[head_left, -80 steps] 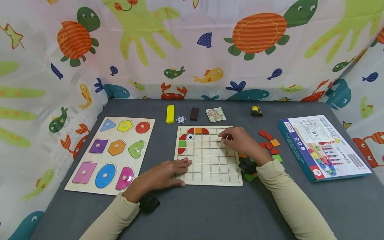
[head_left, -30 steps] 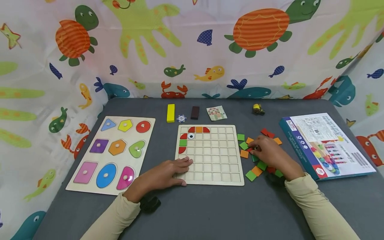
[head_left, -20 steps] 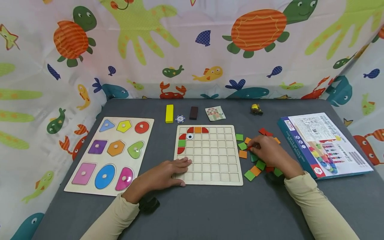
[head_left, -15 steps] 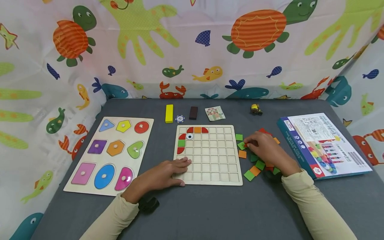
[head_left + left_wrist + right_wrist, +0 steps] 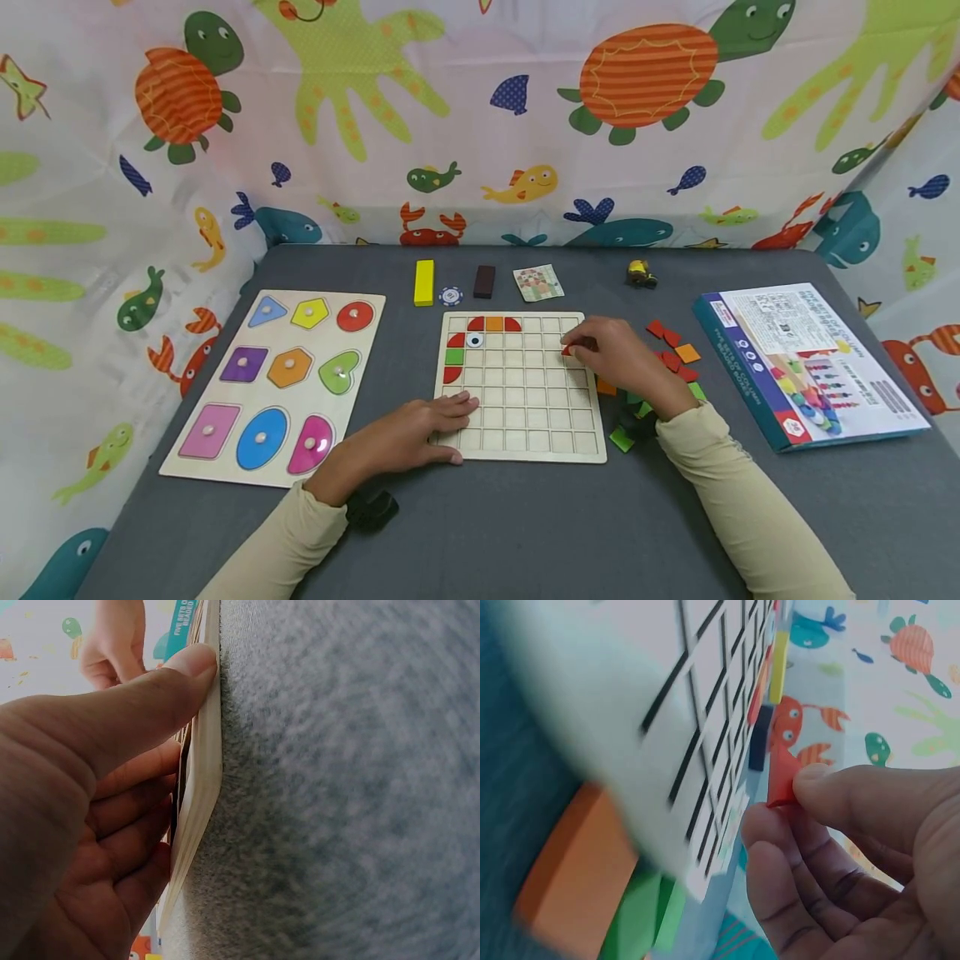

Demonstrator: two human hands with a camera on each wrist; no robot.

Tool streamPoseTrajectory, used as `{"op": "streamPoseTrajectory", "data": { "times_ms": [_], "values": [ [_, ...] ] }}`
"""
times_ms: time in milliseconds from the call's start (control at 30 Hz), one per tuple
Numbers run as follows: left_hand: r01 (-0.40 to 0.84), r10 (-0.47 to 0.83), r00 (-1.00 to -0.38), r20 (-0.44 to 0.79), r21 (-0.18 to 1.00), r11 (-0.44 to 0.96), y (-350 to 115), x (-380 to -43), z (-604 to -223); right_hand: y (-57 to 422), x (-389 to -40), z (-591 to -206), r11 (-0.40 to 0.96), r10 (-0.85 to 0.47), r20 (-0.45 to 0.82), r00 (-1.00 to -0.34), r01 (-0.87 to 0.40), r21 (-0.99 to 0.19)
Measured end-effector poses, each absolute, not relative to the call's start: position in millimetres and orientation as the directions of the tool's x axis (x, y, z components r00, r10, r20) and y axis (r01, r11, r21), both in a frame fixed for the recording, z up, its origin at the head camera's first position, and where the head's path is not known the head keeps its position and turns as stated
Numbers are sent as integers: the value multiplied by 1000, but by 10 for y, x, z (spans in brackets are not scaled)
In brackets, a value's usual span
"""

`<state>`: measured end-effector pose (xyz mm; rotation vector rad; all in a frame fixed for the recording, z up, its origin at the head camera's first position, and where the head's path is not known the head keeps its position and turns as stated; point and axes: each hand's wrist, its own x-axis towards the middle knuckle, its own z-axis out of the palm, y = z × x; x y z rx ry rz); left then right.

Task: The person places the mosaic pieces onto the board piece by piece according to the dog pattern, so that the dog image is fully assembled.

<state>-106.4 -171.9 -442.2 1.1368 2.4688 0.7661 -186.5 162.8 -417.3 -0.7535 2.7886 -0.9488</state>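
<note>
A square wooden grid board (image 5: 517, 408) lies flat at the centre of the table. My left hand (image 5: 420, 429) rests on its lower left corner, fingers extended over the grid and thumb at the near edge. Above the board's upper right cells, my right hand (image 5: 626, 362) pinches a small red tile (image 5: 781, 776) between thumb and fingers. In the board's upper left sit several red rounded tiles, an orange square tile (image 5: 494, 324), a green square tile (image 5: 454, 357) and an eye tile (image 5: 475, 339). Loose red tiles (image 5: 670, 360) and green tiles (image 5: 621, 439) lie right of the board, partly hidden by my right hand and wrist.
A shape puzzle board (image 5: 300, 417) lies at left. A yellow block (image 5: 424, 283), a poker chip (image 5: 451, 297), a dark block (image 5: 484, 282), a picture card (image 5: 538, 283) and a small toy (image 5: 640, 274) line the back. A box (image 5: 813, 367) stands right.
My right hand went from the board to the loose pile, picked up a red tile there, and has moved left with it over the board. My left hand has stayed in place.
</note>
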Motion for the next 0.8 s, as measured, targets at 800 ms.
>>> {"op": "streamPoseTrajectory", "data": {
  "times_ms": [800],
  "values": [
    [608, 775, -629, -55, 586, 535, -1722, -1075, -4437, 795, -2205, -4219, 620, -506, 32, -862, -389, -682]
  ]
}}
